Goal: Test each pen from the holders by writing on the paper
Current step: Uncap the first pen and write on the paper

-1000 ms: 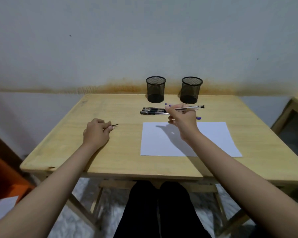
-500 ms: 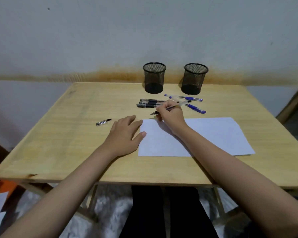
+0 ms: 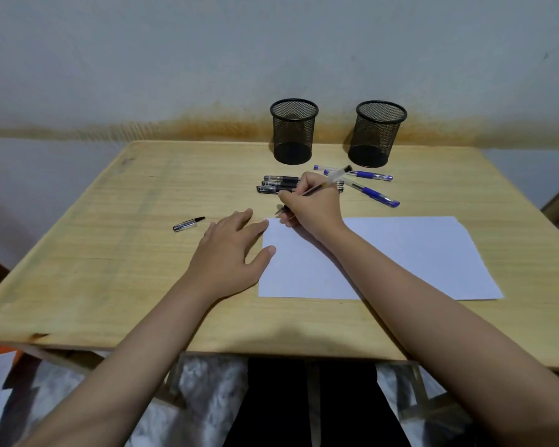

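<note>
Uncapped black pen (image 3: 328, 181) tilted over white paper's (image 3: 400, 253) far-left corner; two empty mesh holders (image 3: 293, 132) behind.

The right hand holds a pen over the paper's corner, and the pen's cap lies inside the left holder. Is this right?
Not quite. In the head view the cap lies on the table, left of the left hand. The right hand does hold a pen over the paper.

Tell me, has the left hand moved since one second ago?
Yes. The left hand has let go of the cap and gone right to the paper, where its fingers now rest flat on the left edge.
</note>
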